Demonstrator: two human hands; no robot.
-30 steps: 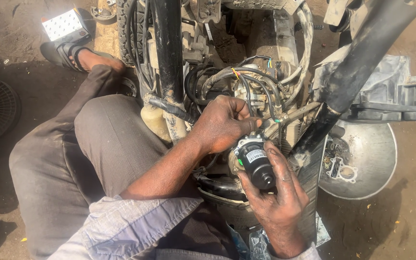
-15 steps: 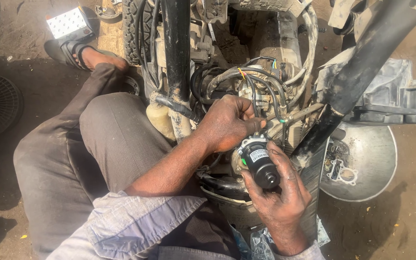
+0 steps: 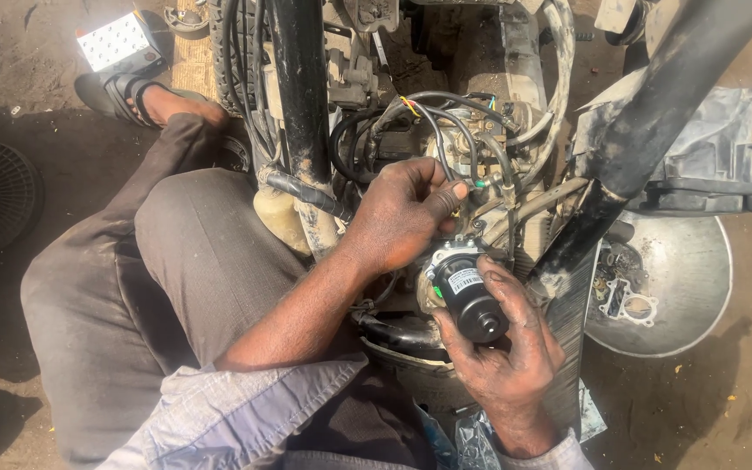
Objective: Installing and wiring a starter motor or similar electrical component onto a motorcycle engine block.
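Head view: right hand [image 3: 502,361] grips the black motor [image 3: 467,300], axis tilted upper-left; left hand [image 3: 406,213] pinches wires [image 3: 446,130].

The left hand [image 3: 406,213] reaches forward with the forearm stretched out bare from a rolled grey sleeve, wrist bent slightly, fingers [image 3: 446,198] curled and pinched together at the tips. Just below it, the right hand [image 3: 502,348] comes up, palm cupped, fingers wrapped closed in a grasp.

A small white rectangular label [image 3: 464,280] wraps the black cylindrical motor [image 3: 472,300]. A white dotted rectangular panel [image 3: 115,41] lies upper left on the ground.
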